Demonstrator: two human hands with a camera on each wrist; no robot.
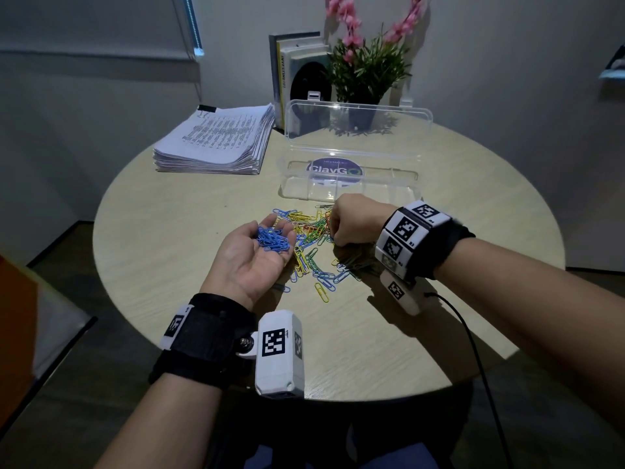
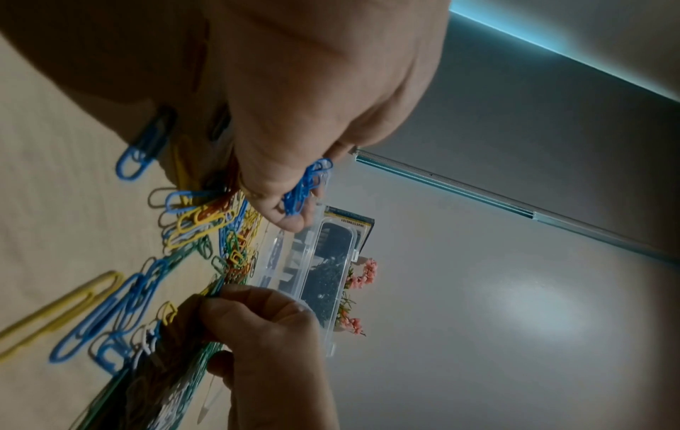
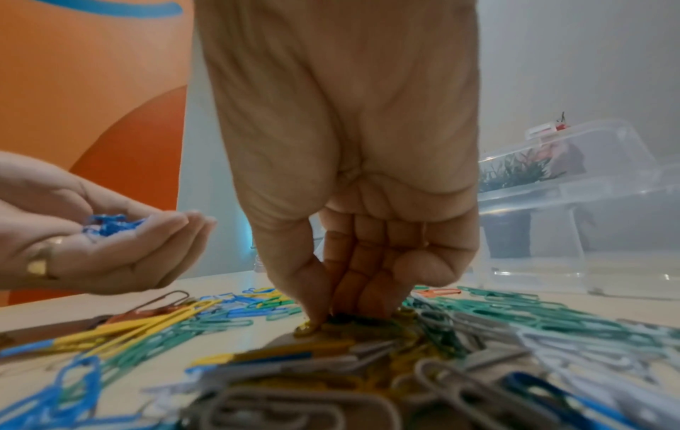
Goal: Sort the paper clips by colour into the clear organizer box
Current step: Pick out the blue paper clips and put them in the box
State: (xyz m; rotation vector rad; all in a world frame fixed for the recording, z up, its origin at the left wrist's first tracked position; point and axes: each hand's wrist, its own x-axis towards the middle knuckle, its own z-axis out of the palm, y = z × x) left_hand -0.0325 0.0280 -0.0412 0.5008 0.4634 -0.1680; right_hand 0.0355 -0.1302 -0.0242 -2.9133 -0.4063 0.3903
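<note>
While left hand (image 1: 252, 257) cups blue clips (image 1: 272, 239) loosely at frame centre, right hand (image 1: 351, 220) fingertips pinch into pile (image 1: 313, 252); whether they hold one, cannot tell. Clips light, slick, tangle-prone; pinch one by its loop.

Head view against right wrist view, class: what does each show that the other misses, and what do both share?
Only the head view shows the stack of papers, the books and the whole round table. Only the right wrist view shows the right hand with its fingertips down in the mixed paper clips. Both show the left hand cupping blue clips and the open clear organizer box.
</note>
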